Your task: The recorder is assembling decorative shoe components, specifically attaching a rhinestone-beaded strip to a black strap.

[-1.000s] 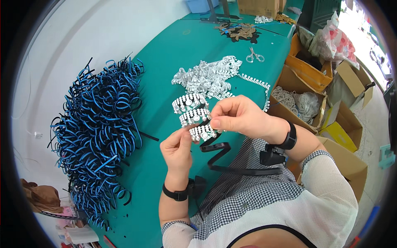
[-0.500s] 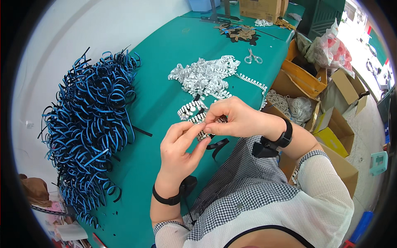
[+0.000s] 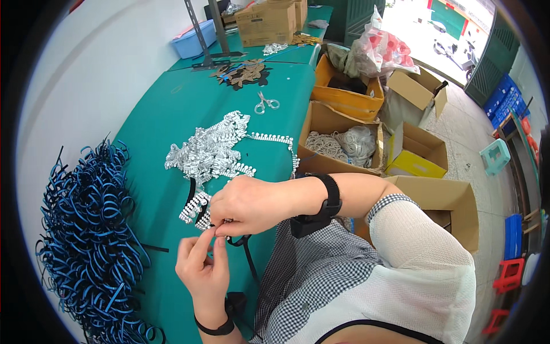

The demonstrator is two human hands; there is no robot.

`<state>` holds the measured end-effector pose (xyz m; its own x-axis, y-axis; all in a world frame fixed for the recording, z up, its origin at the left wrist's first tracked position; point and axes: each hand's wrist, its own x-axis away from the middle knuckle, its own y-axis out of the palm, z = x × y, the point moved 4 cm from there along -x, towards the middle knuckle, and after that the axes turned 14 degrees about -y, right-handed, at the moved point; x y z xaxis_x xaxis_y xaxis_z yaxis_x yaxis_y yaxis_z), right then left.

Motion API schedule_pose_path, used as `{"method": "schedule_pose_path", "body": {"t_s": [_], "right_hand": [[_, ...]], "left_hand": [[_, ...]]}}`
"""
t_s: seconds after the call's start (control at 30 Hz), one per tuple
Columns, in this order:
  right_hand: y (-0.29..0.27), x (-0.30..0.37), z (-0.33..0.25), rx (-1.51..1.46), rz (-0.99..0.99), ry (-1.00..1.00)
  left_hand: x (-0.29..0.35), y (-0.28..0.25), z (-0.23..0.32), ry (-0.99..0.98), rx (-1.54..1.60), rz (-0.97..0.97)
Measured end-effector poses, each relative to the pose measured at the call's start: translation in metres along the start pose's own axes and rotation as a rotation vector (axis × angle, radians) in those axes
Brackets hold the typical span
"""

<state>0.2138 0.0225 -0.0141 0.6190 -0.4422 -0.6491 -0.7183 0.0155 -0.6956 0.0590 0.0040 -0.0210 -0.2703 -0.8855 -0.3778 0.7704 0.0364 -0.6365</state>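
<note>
My left hand [image 3: 201, 265] and my right hand [image 3: 246, 202] meet fingertip to fingertip over the near part of the green table [image 3: 152, 243]. Both are closed, pinching a silver-and-black decorative strip [image 3: 195, 207]; one stretch of it shows left of my right hand, and the rest is hidden behind the fingers. A black ribbon [image 3: 250, 256] hangs from under my right hand toward my lap. Just beyond lies a heap of silver-white scalloped trim [image 3: 207, 150], with one length trailing right to the table edge.
Left on the table is a large pile of blue-and-black curled ribbon [image 3: 91, 229]. Scissors [image 3: 265, 104] lie beyond the trim, near brown-and-black leaf-shaped pieces [image 3: 247, 72]. Open cartons line the right side, one holding pale cord [image 3: 326, 144]; a cardboard box [image 3: 264, 26] stands at the back.
The view has swung right, so the table contents appear farther left. My hands stay together on the strip; my right hand now covers more of it, and more black ribbon shows below.
</note>
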Motion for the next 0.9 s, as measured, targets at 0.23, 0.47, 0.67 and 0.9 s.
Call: {"method": "schedule_pose_path", "body": {"t_s": [0.23,0.47,0.67,0.9], "right_hand": [[-0.002,0.0,0.0,0.16,-0.074,-0.045],[0.003,-0.003,0.001,0.089,-0.105,-0.064],[-0.019,-0.014,0.005,-0.354,0.117,0.184],[-0.043,-0.006,0.006,-0.331,-0.092,0.33]], "left_hand": [[0.002,0.026,-0.008,-0.22,0.315,-0.289],[-0.007,0.021,-0.023,-0.226,0.38,-0.334],[-0.008,-0.004,-0.026,-0.37,0.585,-0.217],[-0.008,-0.028,-0.017,-0.059,0.317,0.052]]}}
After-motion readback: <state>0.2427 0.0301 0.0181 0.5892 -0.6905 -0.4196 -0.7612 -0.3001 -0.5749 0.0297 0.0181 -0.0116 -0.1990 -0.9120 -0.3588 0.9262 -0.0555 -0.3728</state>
